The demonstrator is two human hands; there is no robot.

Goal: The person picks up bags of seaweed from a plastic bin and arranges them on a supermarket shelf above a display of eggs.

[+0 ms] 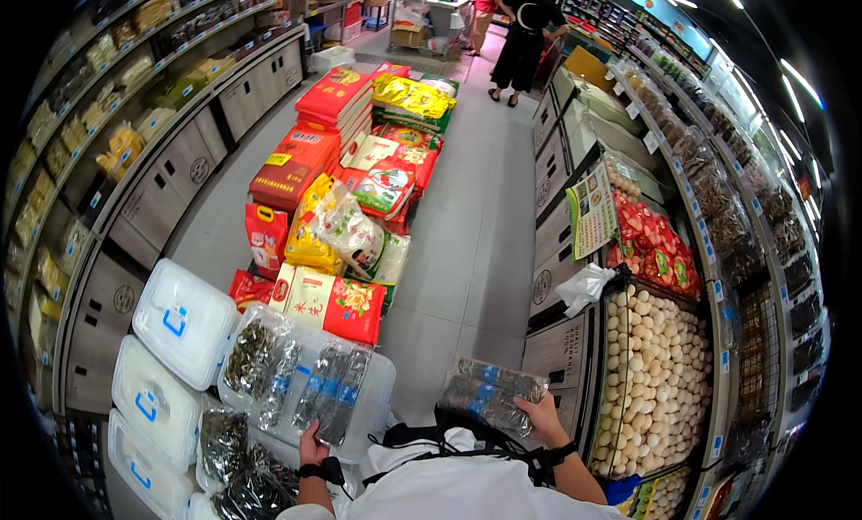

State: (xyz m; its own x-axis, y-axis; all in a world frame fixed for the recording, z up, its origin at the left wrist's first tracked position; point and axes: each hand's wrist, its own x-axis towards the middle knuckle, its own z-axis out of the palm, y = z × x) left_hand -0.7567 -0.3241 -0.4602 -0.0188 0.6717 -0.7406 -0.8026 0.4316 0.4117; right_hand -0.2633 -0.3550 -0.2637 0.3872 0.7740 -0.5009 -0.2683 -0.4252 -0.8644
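Observation:
My right hand (541,415) grips the edge of a clear plastic pack of dark dried goods with blue bands (490,392), held up over the aisle floor. My left hand (312,446) is at the lower end of a similar blue-banded pack (330,388), its thumb on the wrapping; whether it grips the pack is unclear. That pack lies on a translucent plastic bin (380,385), beside a narrower clear pack (279,385) and a bag of dark dried food (248,358). More dark bagged goods (225,442) fill a bin nearer me.
White lidded bins (182,321) stand at the left. Stacked rice bags (337,298) lie ahead on the floor. An egg bin (653,385) and shelves (707,203) line the right side; more shelves (101,122) curve along the left. A person in black (525,35) stands farther off.

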